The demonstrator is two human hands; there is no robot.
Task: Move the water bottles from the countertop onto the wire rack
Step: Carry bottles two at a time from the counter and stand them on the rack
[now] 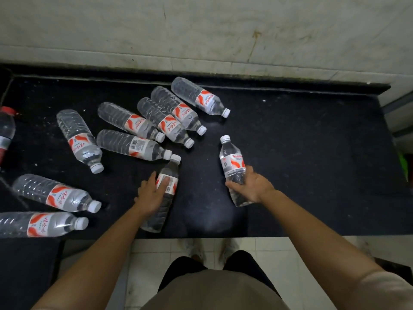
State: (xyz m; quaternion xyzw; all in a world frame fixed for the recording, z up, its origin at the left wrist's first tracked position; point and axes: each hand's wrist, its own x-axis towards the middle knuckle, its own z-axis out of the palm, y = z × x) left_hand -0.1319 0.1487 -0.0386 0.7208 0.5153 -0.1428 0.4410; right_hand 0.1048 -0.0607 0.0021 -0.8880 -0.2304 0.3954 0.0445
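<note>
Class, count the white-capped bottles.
10 bottles: one in the left hand, one in the right hand, five clustered behind, three at left. Red-capped bottle at far left excluded; more may be offscreen.

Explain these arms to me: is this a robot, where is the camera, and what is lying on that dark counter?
There is no machine here: a person works bare-handed, and the single picture comes from a wide-angle camera worn on their head, looking down. The right hand has its grip round one water bottle, cap pointing away. The left hand curls over a second bottle that lies on the black countertop. Eight more clear bottles lie on their sides there, such as the farthest one. A red-capped bottle shows at the left edge. The wire rack is not in view.
</note>
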